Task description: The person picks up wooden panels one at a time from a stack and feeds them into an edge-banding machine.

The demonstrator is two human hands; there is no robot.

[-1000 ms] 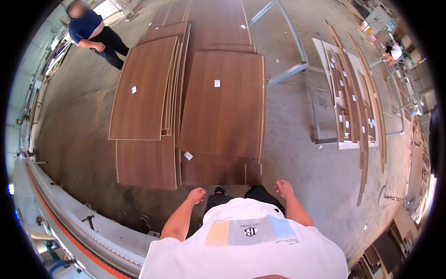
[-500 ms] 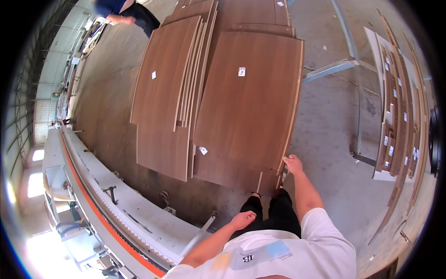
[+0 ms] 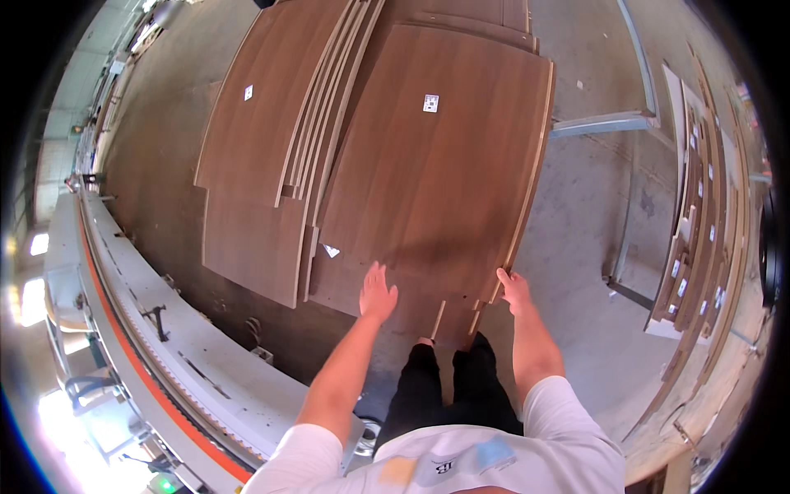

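Observation:
In front of me lies a brown wood-grain board (image 3: 440, 165) with a small white label, on a stack of similar panels. My right hand (image 3: 512, 287) is closed on its right edge near the front corner. My left hand (image 3: 378, 295) is open, fingers spread forward, near the front of the stack and left of my right hand; whether it touches the surface I cannot tell. A loose white label (image 3: 331, 250) shows by the top board's front left corner. More stacked panels (image 3: 255, 140) lie alongside to the left.
A long machine (image 3: 156, 337) with an orange strip runs along my left. A metal frame (image 3: 601, 124) stands right of the stack, with narrow strips (image 3: 699, 222) on a white sheet beyond. A co-worker's dark trouser leg (image 3: 263, 3) shows at the top edge.
My right hand has reached the board's edge and closed on it. My left hand has risen forward and opened. The view has shifted, leaving the co-worker mostly out at the top.

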